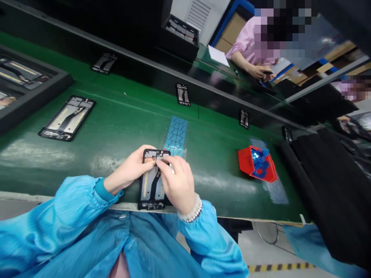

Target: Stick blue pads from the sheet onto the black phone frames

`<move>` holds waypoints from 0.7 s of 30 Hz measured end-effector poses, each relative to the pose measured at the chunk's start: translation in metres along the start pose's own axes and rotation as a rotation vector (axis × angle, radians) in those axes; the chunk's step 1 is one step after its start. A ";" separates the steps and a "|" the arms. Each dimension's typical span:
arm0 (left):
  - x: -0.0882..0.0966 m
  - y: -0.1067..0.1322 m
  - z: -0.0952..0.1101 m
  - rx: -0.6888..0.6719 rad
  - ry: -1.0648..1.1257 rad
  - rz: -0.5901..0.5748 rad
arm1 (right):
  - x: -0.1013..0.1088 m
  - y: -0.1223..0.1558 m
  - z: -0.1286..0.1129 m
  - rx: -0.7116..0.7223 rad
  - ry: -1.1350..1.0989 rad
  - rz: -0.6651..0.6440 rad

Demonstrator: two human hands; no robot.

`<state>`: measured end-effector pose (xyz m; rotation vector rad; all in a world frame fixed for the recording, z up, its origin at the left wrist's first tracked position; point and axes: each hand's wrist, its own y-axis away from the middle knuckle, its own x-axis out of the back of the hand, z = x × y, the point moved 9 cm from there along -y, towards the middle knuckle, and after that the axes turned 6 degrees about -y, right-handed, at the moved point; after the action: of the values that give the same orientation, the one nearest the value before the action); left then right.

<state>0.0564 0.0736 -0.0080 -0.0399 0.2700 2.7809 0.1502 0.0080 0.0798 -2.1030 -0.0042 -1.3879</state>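
In front of me a phone frame (150, 185) lies near the table's front edge, its inner side facing up with a dark ribbon cable along it. My left hand (131, 168) grips its left edge near the top, thumb resting on the inside. My right hand (179, 181) is bent over the upper right part, fingertips pinched together on the frame; whatever they may pinch is too small to make out. Just behind the phone frame lies a clear sheet of blue adhesive pieces (177, 133), partly covered by my right hand and the frame.
A second phone frame (68, 117) lies to the left, beside a dark tray (65, 80) of frames. A red bin (245, 162) with blue scraps stands right. Further frames sit along the back, including one frame (183, 94). A black cloth-like pile (327, 193) borders the right. A co-worker (246, 50) sits opposite.
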 end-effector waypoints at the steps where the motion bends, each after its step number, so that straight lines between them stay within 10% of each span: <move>1: -0.001 0.001 0.000 0.008 0.004 -0.025 | -0.010 -0.002 -0.003 0.026 0.044 -0.049; 10: -0.013 0.004 0.005 0.056 0.077 -0.245 | -0.021 -0.008 0.001 0.384 0.085 -0.289; 21: -0.025 0.004 0.010 0.008 -0.060 -0.353 | -0.031 -0.023 0.003 0.464 -0.221 -0.470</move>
<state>0.0786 0.0633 0.0044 -0.0020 0.2332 2.4262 0.1311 0.0375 0.0643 -1.9031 -0.8741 -1.2367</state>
